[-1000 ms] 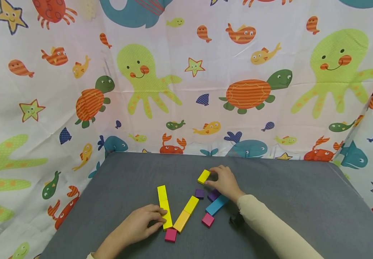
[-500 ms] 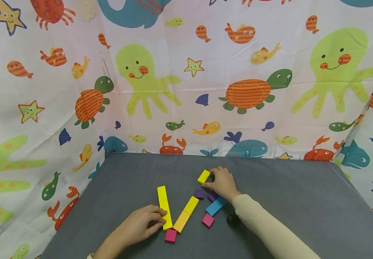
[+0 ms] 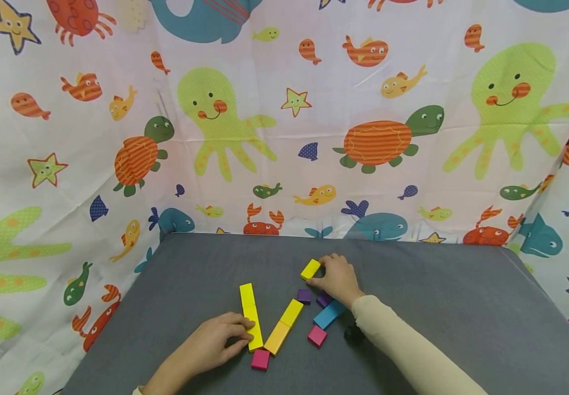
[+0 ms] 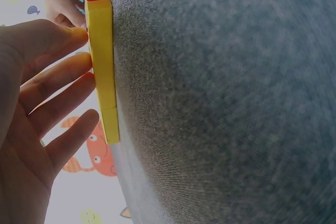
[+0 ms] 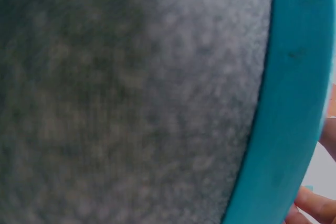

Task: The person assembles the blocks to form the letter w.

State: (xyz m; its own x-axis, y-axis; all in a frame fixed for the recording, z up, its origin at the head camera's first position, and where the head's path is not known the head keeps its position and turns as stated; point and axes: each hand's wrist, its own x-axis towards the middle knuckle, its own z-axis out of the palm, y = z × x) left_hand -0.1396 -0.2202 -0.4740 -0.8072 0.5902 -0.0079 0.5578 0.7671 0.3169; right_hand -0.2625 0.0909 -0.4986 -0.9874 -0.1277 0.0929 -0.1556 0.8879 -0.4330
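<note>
— Left hand, lower centre: fingers pressed straight against the long yellow bar on the grey desk.

— Right hand, mid-frame: fingers curled, pinching the small yellow block, above purple cubes.

small yellow block, long yellow bar

Head view overhead; wrist views close.
</note>
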